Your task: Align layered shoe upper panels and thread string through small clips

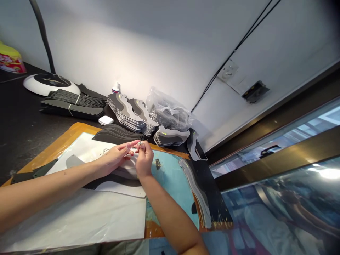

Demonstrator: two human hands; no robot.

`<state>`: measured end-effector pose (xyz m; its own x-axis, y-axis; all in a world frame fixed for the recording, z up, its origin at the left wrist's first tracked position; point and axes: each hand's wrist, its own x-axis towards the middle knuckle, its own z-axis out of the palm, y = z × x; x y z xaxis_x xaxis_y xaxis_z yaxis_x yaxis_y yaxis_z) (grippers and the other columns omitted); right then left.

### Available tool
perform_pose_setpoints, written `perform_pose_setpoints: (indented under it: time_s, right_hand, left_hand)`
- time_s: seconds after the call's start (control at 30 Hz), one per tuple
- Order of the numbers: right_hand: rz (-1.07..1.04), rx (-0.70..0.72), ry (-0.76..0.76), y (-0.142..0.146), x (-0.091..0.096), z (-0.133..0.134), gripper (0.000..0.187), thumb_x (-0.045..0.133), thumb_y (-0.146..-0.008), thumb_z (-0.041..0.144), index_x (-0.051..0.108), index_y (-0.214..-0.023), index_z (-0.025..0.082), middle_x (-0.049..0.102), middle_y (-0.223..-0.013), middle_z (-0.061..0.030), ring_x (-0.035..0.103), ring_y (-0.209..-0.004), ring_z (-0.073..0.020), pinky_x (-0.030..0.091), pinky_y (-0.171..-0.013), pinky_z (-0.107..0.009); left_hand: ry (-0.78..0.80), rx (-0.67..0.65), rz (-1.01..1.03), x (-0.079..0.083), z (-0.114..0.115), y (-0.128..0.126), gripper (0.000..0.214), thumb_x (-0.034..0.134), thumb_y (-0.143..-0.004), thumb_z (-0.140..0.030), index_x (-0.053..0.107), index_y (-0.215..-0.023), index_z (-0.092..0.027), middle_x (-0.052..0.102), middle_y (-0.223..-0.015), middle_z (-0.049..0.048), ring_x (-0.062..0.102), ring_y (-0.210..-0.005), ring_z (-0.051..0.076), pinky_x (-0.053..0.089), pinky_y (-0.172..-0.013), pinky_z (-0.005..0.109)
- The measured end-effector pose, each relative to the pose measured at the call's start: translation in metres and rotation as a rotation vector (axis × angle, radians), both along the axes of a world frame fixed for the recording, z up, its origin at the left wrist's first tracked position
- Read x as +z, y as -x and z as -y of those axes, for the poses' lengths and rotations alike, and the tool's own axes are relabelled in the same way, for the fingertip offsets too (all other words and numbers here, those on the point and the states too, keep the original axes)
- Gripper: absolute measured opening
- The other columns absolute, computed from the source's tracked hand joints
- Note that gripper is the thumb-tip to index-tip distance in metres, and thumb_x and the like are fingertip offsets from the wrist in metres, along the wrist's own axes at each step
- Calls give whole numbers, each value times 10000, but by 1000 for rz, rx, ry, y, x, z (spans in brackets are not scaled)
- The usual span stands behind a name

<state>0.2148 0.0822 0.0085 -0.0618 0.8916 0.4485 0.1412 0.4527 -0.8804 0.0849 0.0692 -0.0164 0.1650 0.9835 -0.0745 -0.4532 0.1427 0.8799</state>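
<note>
My left hand (117, 158) and my right hand (144, 159) meet above the work mat (170, 184), fingertips pinched together on a small thin pale item (136, 145) that I cannot make out. Both hands hover over a grey and black cut shoe-upper piece (114, 179) lying on white paper (79, 212). A small dark metal clip (158, 163) lies on the mat just right of my right hand.
Stacks of grey cut pieces (132, 115) and black bundled strips (71, 106) stand behind the mat. A clear plastic bag (170, 113) leans at the wall. A lamp base (50, 84) sits far left. More cut pieces (196, 191) lie along the mat's right edge.
</note>
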Motion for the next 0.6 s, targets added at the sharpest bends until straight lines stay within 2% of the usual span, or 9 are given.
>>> perform_pose_setpoints:
  time_s: [0.07, 0.17, 0.23, 0.37, 0.43, 0.5, 0.6]
  right_hand:
    - [235, 18, -134, -7, 1, -2, 287, 389, -948, 339, 484, -695, 242, 590, -691, -4, 552, -692, -172, 413, -686, -278]
    - [545, 13, -248, -13, 0, -6, 243, 431, -932, 253, 560, -727, 235, 652, -745, -27, 589, -761, -188, 393, -724, -282]
    - [712, -21, -298, -14, 0, -6, 191, 494, -919, 252, 625, -782, 229, 681, -769, -40, 604, -782, -196, 379, -710, -280]
    - [947, -57, -344, -14, 6, -4, 113, 623, -851, 302, 682, -809, 215, 718, -794, -68, 617, -792, -213, 368, -678, -289]
    - [962, -71, -262, -14, 10, -1, 65, 660, -797, 278, 687, -790, 219, 718, -775, -59, 616, -772, -215, 364, -662, -288]
    - [893, -82, -125, -13, 13, 1, 31, 655, -774, 239, 686, -777, 231, 703, -729, -30, 602, -721, -207, 349, -633, -284]
    - [656, -38, 47, -9, 11, 0, 125, 587, -811, 208, 650, -709, 239, 652, -652, 10, 555, -650, -178, 347, -602, -265]
  left_hand:
    - [-53, 5, -91, 7, 2, 5, 785, 811, -665, -711, 721, -1302, -260, 731, -1158, 116, 639, -960, 214, 527, -854, 317]
    - [-213, 30, -296, 23, 3, 16, 738, 804, -672, -711, 753, -1252, -259, 667, -1298, 128, 610, -1131, 282, 522, -930, 353]
    - [-378, 65, -432, 31, 1, 24, 624, 821, -685, -669, 798, -1159, -265, 618, -1352, 123, 575, -1191, 299, 519, -959, 367]
    - [-784, 165, -730, 34, -7, 36, 382, 805, -771, -570, 833, -1047, -307, 618, -1280, 115, 541, -1112, 266, 482, -1011, 424]
    - [-952, 231, -835, 31, -11, 39, 270, 768, -829, -530, 837, -1011, -343, 629, -1263, 107, 532, -1059, 254, 472, -978, 417]
    - [-1062, 254, -890, 27, -13, 40, 189, 745, -868, -475, 834, -1004, -380, 645, -1247, 98, 537, -1024, 244, 469, -913, 377]
    - [-1110, 234, -904, 24, -15, 41, 142, 722, -892, -460, 834, -969, -417, 679, -1197, 82, 533, -993, 232, 450, -896, 356]
